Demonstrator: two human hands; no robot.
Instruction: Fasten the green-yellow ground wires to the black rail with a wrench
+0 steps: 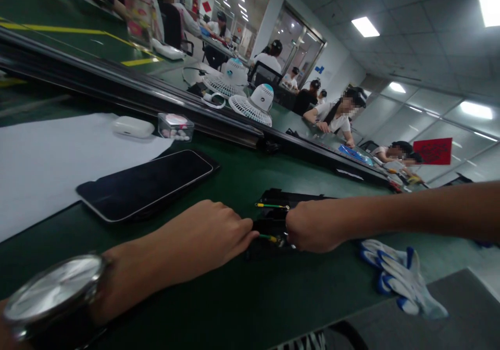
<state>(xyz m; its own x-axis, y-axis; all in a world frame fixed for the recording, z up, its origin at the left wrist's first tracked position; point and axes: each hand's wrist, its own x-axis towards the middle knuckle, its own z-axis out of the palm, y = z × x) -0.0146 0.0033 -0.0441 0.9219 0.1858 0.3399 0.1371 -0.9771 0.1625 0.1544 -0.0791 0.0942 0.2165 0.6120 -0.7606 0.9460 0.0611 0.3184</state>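
My left hand (219, 230) is closed in a pinch at the near side of a black part (273, 194). From its fingertips runs a short green-and-yellow wire (267, 238) with a metal terminal at the far end. My right hand (316, 225) is curled closed over the right side of the black part; its fingertips and whatever they grip are hidden. A second green-and-yellow wire (269, 205) lies across the part just above, its metal end close to my right knuckles.
On the green table (187, 298) lie a black phone (148, 183), white paper (47, 157), a white earbud case (133, 126), a small clear box (175, 126) and blue-white gloves (402, 272). Beyond a dark rail (156, 105), white fans (253, 102) stand; people sit further off.
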